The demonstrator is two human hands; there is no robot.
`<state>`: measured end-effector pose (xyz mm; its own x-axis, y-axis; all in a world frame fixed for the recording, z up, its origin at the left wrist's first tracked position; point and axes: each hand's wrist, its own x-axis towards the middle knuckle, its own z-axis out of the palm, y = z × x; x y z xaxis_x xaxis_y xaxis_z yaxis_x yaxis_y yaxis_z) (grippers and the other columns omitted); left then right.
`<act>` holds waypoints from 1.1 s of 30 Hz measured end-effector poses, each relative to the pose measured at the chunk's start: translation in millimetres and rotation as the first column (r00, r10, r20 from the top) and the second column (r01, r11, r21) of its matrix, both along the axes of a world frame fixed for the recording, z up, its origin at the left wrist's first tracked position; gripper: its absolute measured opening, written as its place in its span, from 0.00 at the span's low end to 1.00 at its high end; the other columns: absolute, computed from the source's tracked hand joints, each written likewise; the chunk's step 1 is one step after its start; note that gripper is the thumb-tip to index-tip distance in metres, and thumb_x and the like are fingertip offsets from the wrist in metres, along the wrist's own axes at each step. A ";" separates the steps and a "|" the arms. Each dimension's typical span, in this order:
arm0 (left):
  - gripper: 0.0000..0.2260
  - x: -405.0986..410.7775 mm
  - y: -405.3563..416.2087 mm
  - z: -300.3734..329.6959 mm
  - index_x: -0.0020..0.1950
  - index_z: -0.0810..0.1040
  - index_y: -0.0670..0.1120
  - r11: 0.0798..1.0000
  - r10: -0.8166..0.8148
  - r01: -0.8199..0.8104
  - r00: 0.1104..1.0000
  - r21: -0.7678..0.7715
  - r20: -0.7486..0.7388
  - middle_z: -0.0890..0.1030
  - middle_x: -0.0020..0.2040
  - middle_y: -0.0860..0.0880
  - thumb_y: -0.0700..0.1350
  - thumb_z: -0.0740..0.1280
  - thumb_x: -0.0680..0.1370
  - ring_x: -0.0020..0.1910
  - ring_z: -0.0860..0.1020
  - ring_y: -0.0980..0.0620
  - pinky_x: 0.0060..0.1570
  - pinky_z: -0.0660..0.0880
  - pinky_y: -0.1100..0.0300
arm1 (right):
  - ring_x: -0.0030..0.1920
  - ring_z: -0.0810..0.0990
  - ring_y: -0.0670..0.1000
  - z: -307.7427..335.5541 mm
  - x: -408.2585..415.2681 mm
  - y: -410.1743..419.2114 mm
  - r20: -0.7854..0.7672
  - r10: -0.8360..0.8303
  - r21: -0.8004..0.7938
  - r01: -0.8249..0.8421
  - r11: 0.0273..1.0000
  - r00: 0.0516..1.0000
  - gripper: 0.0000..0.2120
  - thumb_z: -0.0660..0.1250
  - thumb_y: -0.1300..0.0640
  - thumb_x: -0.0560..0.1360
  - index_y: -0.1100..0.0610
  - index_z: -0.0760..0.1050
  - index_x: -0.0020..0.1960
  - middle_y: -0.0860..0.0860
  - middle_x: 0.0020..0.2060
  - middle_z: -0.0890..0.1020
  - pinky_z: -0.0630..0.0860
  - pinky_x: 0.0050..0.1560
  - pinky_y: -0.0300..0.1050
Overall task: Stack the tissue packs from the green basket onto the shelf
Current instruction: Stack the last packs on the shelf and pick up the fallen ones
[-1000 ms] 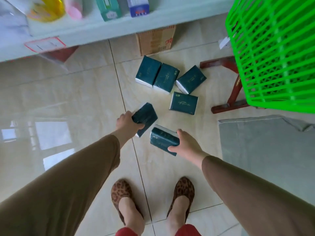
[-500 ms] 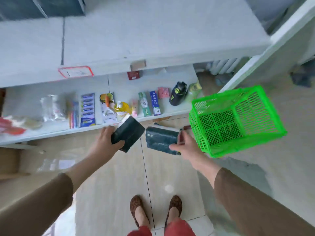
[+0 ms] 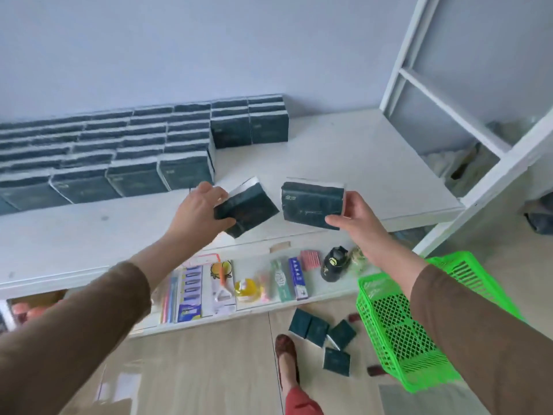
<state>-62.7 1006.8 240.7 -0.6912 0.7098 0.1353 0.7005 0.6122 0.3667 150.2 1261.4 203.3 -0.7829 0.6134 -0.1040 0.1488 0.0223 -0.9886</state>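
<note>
My left hand (image 3: 199,212) grips a dark green tissue pack (image 3: 250,208), tilted, above the front edge of the white shelf (image 3: 344,151). Beside it, my right hand (image 3: 356,215) holds a second pack (image 3: 311,203) level. Stacks of the same tissue packs (image 3: 131,151) fill the shelf's back left, with a shorter stack (image 3: 250,122) at their right end. Several more packs (image 3: 323,333) lie on the floor next to the green basket (image 3: 398,330), which stands tipped at the lower right.
A lower shelf (image 3: 257,286) holds small goods: toothpaste boxes, a yellow bottle, a black bottle, packets. A white frame (image 3: 484,145) rises at the right of the shelf. My foot (image 3: 288,360) stands on the tiled floor beside the loose packs.
I have stood up from the floor: both hands rose with a pack each, from floor level to the top shelf. The view swung up and the stacked packs came into sight.
</note>
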 end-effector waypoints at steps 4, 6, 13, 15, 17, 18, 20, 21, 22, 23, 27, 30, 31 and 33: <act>0.21 -66.6 66.9 9.3 0.62 0.77 0.48 0.998 -0.015 0.009 0.994 -0.055 -0.109 0.75 0.54 0.49 0.49 0.76 0.71 0.55 0.74 0.45 0.53 0.72 0.52 | 0.51 0.80 0.48 -8.1 -61.8 59.9 0.013 0.016 0.033 -0.017 0.999 1.000 0.15 0.75 0.63 0.70 0.52 0.73 0.52 0.51 0.51 0.82 0.75 0.53 0.45; 0.21 -98.9 96.7 11.5 0.62 0.77 0.48 0.995 -0.017 0.000 0.985 -0.101 -0.170 0.76 0.55 0.48 0.49 0.75 0.71 0.55 0.75 0.44 0.55 0.71 0.50 | 0.49 0.79 0.45 -12.7 -93.9 86.5 0.032 0.039 0.044 -0.040 0.998 0.999 0.13 0.74 0.64 0.72 0.55 0.73 0.51 0.46 0.48 0.82 0.75 0.49 0.38; 0.19 -188.2 159.4 9.0 0.62 0.74 0.50 0.935 -0.029 -0.099 0.935 -0.341 -0.352 0.76 0.55 0.49 0.50 0.74 0.73 0.56 0.75 0.46 0.59 0.69 0.49 | 0.48 0.78 0.40 -31.9 -198.9 143.3 0.063 0.118 0.079 -0.123 0.989 0.991 0.14 0.74 0.65 0.72 0.53 0.74 0.52 0.44 0.47 0.81 0.72 0.45 0.32; 0.19 -205.1 164.3 7.3 0.62 0.73 0.50 0.907 -0.019 -0.140 0.928 -0.397 -0.372 0.76 0.56 0.49 0.50 0.74 0.74 0.56 0.75 0.46 0.59 0.69 0.50 | 0.47 0.78 0.43 -39.9 -223.6 147.3 0.085 0.139 0.112 -0.148 0.983 0.987 0.14 0.74 0.63 0.72 0.57 0.73 0.54 0.47 0.48 0.80 0.72 0.46 0.37; 0.21 -216.5 169.5 5.5 0.63 0.71 0.49 0.875 -0.021 -0.176 0.918 -0.452 -0.397 0.76 0.55 0.49 0.50 0.73 0.74 0.56 0.75 0.46 0.59 0.69 0.50 | 0.45 0.78 0.47 -47.5 -244.6 148.3 0.109 0.139 0.176 -0.157 0.972 0.984 0.16 0.75 0.61 0.71 0.59 0.72 0.54 0.52 0.47 0.81 0.71 0.44 0.40; 0.22 -220.1 171.3 3.3 0.64 0.70 0.49 0.871 -0.015 -0.184 0.917 -0.456 -0.399 0.77 0.55 0.49 0.50 0.74 0.73 0.56 0.76 0.45 0.59 0.69 0.49 | 0.43 0.78 0.48 -50.4 -253.7 148.2 0.119 0.128 0.206 -0.151 0.967 0.985 0.16 0.75 0.60 0.71 0.59 0.72 0.54 0.52 0.46 0.81 0.71 0.42 0.38; 0.26 -224.6 173.7 -2.5 0.65 0.67 0.46 0.889 0.006 -0.181 0.923 -0.420 -0.385 0.78 0.53 0.47 0.47 0.76 0.72 0.54 0.76 0.44 0.58 0.70 0.48 | 0.41 0.77 0.45 -55.2 -268.4 147.6 0.126 0.094 0.241 -0.123 0.963 0.988 0.17 0.75 0.59 0.70 0.57 0.72 0.55 0.50 0.44 0.79 0.70 0.38 0.31; 0.27 -226.6 174.4 -5.4 0.64 0.66 0.46 0.899 0.010 -0.175 0.925 -0.402 -0.380 0.78 0.51 0.47 0.46 0.76 0.71 0.52 0.76 0.44 0.57 0.71 0.48 | 0.42 0.77 0.43 -57.1 -274.2 147.2 0.127 0.079 0.248 -0.109 0.963 0.989 0.17 0.75 0.58 0.71 0.55 0.71 0.55 0.48 0.44 0.78 0.70 0.36 0.30; 0.26 -228.7 174.4 -7.7 0.63 0.67 0.45 0.902 0.004 -0.168 0.925 -0.398 -0.381 0.77 0.50 0.47 0.45 0.76 0.71 0.51 0.75 0.44 0.56 0.71 0.48 | 0.43 0.77 0.43 -58.8 -279.2 146.5 0.124 0.068 0.250 -0.098 0.963 0.990 0.18 0.74 0.57 0.71 0.54 0.70 0.56 0.48 0.46 0.78 0.71 0.37 0.32; 0.24 -230.8 174.0 -9.4 0.61 0.68 0.46 0.900 -0.007 -0.162 0.923 -0.405 -0.385 0.77 0.49 0.47 0.46 0.76 0.71 0.50 0.74 0.45 0.55 0.71 0.49 | 0.43 0.77 0.44 -60.4 -283.5 145.6 0.116 0.056 0.247 -0.084 0.965 0.992 0.19 0.74 0.57 0.72 0.53 0.69 0.57 0.48 0.49 0.77 0.71 0.39 0.34; 0.19 -234.2 171.2 -11.4 0.57 0.71 0.46 0.895 -0.016 -0.163 0.919 -0.416 -0.394 0.75 0.50 0.48 0.47 0.75 0.72 0.51 0.73 0.45 0.54 0.71 0.49 | 0.39 0.76 0.43 -62.4 -295.6 135.5 0.083 -0.037 0.240 0.016 0.971 0.996 0.21 0.75 0.58 0.72 0.53 0.64 0.56 0.43 0.47 0.74 0.69 0.36 0.27; 0.20 -230.7 168.2 -11.2 0.59 0.72 0.47 0.901 -0.008 -0.165 0.919 -0.401 -0.394 0.75 0.53 0.48 0.48 0.76 0.72 0.53 0.73 0.45 0.56 0.71 0.49 | 0.44 0.79 0.48 -62.3 -296.6 128.5 0.082 -0.110 0.263 0.085 0.961 0.991 0.18 0.74 0.58 0.73 0.54 0.67 0.54 0.49 0.52 0.72 0.74 0.41 0.34; 0.21 -228.7 166.7 -10.8 0.60 0.72 0.47 0.903 -0.001 -0.168 0.920 -0.397 -0.392 0.75 0.54 0.48 0.49 0.76 0.72 0.54 0.73 0.45 0.57 0.71 0.49 | 0.46 0.80 0.49 -62.5 -294.3 127.2 0.082 -0.108 0.271 0.083 0.959 0.991 0.16 0.73 0.60 0.73 0.54 0.68 0.54 0.50 0.54 0.72 0.75 0.43 0.35; 0.23 -222.9 161.9 -10.2 0.62 0.72 0.47 0.902 0.017 -0.178 0.925 -0.393 -0.380 0.73 0.59 0.47 0.51 0.75 0.72 0.59 0.71 0.45 0.60 0.70 0.47 | 0.52 0.80 0.52 -62.7 -284.8 125.1 0.097 -0.077 0.281 0.047 0.958 0.992 0.15 0.70 0.61 0.74 0.55 0.70 0.58 0.52 0.59 0.71 0.74 0.45 0.34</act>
